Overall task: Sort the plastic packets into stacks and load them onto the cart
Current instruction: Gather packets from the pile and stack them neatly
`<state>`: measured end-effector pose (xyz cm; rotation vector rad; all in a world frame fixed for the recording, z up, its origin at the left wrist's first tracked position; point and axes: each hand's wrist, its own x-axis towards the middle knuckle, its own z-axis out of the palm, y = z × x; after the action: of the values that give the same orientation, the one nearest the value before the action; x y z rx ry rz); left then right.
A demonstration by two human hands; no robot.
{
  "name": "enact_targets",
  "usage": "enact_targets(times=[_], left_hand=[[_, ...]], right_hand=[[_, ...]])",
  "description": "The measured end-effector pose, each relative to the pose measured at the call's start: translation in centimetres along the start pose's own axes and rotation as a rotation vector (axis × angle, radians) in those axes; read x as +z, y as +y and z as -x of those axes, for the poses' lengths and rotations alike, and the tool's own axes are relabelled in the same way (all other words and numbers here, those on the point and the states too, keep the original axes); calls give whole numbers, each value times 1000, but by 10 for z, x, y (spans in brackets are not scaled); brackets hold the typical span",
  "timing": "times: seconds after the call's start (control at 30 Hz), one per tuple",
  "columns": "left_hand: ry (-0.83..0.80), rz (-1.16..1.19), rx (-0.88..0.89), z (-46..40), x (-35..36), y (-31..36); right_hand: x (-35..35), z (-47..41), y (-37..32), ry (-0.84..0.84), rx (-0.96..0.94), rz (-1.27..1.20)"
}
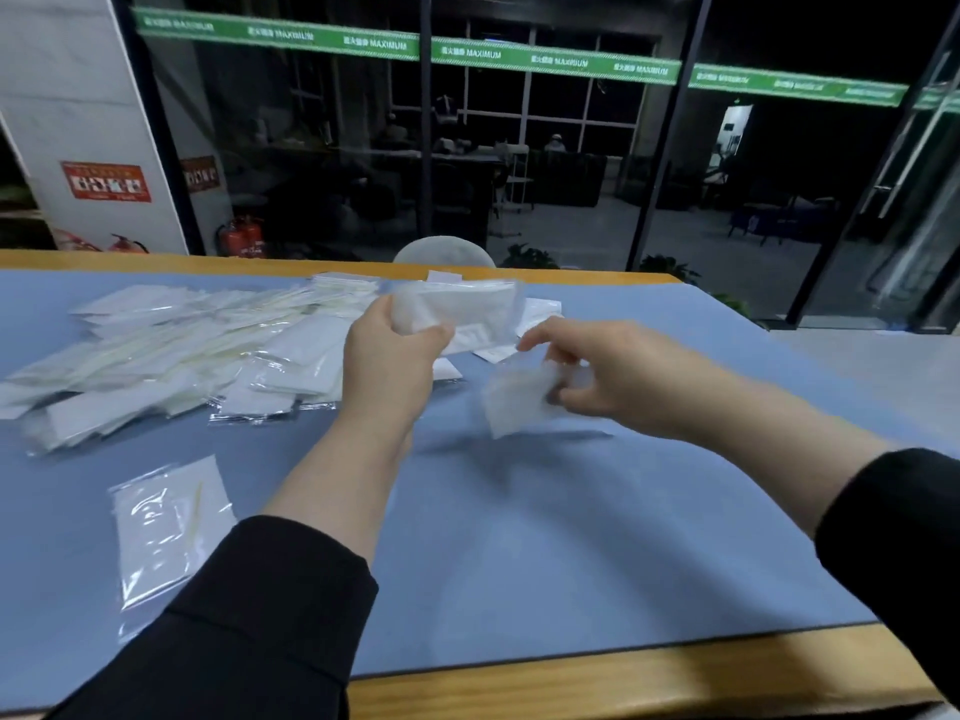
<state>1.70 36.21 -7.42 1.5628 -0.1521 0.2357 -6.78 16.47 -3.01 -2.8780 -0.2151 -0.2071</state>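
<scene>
Holding a small bundle of packets (457, 311) up above the counter (519, 537), the left hand (387, 356) has its fingers (439, 335) curled round the bundle's near end. The right hand (597, 371) pinches a single packet (519, 400) just beside that bundle, a little lower; this packet is blurred, so I cannot tell how flat it hangs.

Taking the held bundle as the landmark: the big heap of packets (171, 345) lies to its left, spread loosely over the blue mat (571, 511), overlapping and not squared into stacks. A few more packets (535, 314) lie just behind and under the bundle. One lone packet (166, 522) sits well nearer the person than the bundle, close to the left sleeve (249, 626).

My reading is that the sorting is at an early stage. The bundle in the left hand looks like the only gathered stack so far, and the single packet seems about to join it. Most of the heap is yet unsorted. No cart shows in this view, so loading has, as far as can be seen, not begun. Behind the counter stand glass walls (519, 148) with a green band (556, 62).
</scene>
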Motion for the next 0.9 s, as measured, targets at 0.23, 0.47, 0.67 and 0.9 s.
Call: enact_targets(times=[0.23,0.47,0.67,0.9], left_hand=[[-85,-31,-48,2,3,-3],[-261,-2,-131,6,15,-12],[-273,19,-195,12,31,-17],[-24,-49,-134,22,45,-12]], right_hand=[[43,4,38,145,22,-129],[58,-11,51,324,-3,-347],[71,-19,61,346,144,-704],[72,-18,52,315,-8,-794]])
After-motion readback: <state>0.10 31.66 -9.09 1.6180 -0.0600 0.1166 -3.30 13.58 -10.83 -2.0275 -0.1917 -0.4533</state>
